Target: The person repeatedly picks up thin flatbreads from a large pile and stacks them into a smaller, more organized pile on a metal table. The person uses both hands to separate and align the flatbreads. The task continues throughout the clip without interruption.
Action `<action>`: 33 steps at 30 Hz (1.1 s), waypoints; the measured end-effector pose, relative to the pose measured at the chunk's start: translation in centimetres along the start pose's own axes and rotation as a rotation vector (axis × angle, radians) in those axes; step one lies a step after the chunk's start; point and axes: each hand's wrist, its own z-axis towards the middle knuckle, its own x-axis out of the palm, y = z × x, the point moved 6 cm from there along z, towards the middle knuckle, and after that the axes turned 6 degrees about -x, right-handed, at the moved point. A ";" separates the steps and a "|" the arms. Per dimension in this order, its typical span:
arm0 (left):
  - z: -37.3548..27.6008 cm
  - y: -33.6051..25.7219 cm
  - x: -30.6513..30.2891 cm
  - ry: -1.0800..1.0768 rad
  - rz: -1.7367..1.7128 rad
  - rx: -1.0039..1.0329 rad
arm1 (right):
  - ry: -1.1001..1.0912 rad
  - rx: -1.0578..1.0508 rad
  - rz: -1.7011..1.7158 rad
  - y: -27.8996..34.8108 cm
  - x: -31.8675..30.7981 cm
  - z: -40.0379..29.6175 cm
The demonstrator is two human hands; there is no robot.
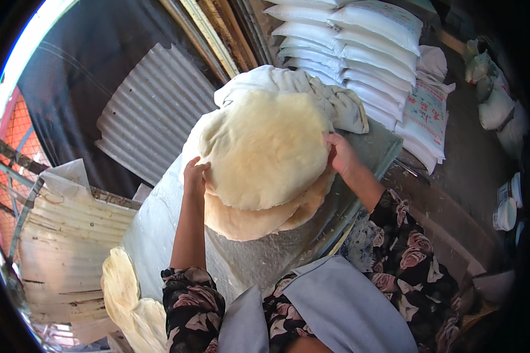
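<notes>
A large round of flatbread, pale with faint yellow-brown patches, lies or hangs just over a pile of similar flatbreads; I cannot tell how far it is lifted. Its left edge is pinched in my left hand, thumb on top. On the opposite side my right hand grips the right edge, with some fingers hidden beneath. A crumpled whitish cloth lies behind the bread. Under the pile is a table covered with a clear plastic sheet.
Stacked white sacks bearing print stand beyond the table's far right. Corrugated sheets lean at the left. More flatbread hangs or lies at the near left edge. White tubs sit at the far right.
</notes>
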 end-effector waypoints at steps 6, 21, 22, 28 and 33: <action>-0.4 -2.5 0.5 0.051 -0.110 0.065 | 0.043 -0.157 -0.314 3.5 5.6 1.0; -18.5 4.7 6.9 0.224 -0.500 -0.005 | 0.197 -0.168 -1.403 9.1 9.4 18.3; -18.2 6.5 7.6 0.230 -0.522 -0.094 | 0.184 -0.218 -1.570 7.1 7.1 20.0; -19.1 5.2 7.2 0.162 -0.438 -0.143 | 0.193 -0.432 -1.954 0.8 8.2 19.7; -19.4 5.5 6.6 0.106 -0.308 -0.230 | 0.538 -0.716 -2.034 -2.6 16.8 15.2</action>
